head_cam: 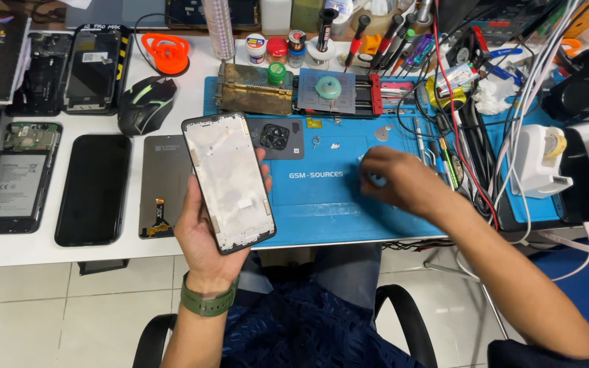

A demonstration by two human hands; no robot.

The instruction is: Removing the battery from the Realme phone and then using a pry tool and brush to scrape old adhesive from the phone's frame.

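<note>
Left hand [202, 235] cradles the thin, likely fragile phone frame [228, 180] by its edges, while right hand [397, 180] curls over a small blue thing [377, 180], grip unclear.

Work mat [322, 218] on the table [49, 252], phone frame [228, 181] held in the left hand [206, 235] over the mat's near left corner, right hand [400, 180] on the mat to its right, computer mouse [146, 103] far left, loose screen panel [163, 185] left of the frame, tape dispenser [538, 161] far right.
</note>
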